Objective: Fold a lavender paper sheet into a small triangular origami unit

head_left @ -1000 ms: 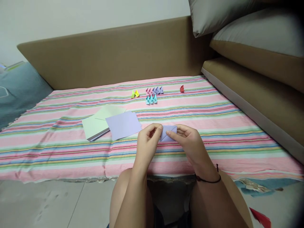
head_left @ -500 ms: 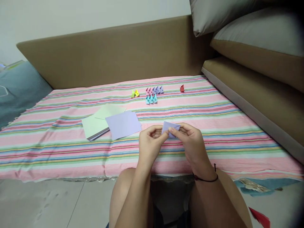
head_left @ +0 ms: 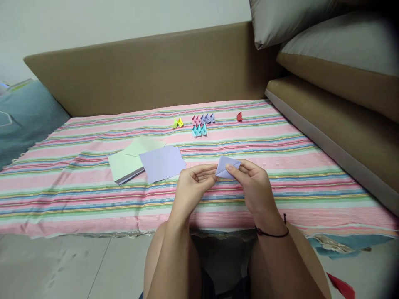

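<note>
A small folded sheet of purple paper [head_left: 223,163] is held up between my two hands, above the front part of the striped cloth. Crease lines run across its face. My right hand [head_left: 256,186] grips its right side, thumb pressed on top and fingers behind. At the left corner, my left hand [head_left: 193,183] has its curled fingers and thumb closed in against the paper's edge. Left of my hands lies a loose purple sheet [head_left: 162,162], overlapping a stack of pale green paper [head_left: 126,162]. Farther back stand small folded paper pieces: turquoise [head_left: 198,131], purple [head_left: 208,118], pink [head_left: 196,120].
Two yellowish pieces [head_left: 178,123] stand left of the group, a red piece [head_left: 239,116] to its right. The striped cloth [head_left: 93,199] covers the seat. A brown backrest [head_left: 149,74] rises behind, and stacked cushions [head_left: 336,95] bound the right. Something red [head_left: 341,285] lies low on the right.
The purple paper has shifted slightly right and turned a little. My left thumb has slid off its face to the left corner, and my left hand has drawn a bit to the left.
</note>
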A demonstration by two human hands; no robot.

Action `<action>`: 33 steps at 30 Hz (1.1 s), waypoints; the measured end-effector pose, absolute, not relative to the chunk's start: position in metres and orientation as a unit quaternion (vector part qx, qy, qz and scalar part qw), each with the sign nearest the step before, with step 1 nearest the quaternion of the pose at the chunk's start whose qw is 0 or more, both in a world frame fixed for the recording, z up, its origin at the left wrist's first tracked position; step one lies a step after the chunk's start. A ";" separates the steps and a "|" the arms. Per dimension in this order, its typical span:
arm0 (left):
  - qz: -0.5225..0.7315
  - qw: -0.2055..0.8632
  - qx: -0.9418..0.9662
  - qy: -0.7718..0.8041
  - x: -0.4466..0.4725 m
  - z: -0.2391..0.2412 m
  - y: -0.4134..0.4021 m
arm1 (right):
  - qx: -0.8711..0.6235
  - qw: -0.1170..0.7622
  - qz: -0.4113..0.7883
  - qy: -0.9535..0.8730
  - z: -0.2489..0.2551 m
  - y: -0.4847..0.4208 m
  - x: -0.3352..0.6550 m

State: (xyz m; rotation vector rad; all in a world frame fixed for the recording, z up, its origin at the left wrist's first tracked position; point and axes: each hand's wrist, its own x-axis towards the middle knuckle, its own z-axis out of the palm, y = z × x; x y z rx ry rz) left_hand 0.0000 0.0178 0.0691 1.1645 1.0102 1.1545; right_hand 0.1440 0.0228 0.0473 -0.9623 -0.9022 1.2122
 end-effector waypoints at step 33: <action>0.559 0.427 0.506 0.499 0.003 0.061 0.022 | -0.401 0.556 0.371 -0.626 0.056 0.015 0.138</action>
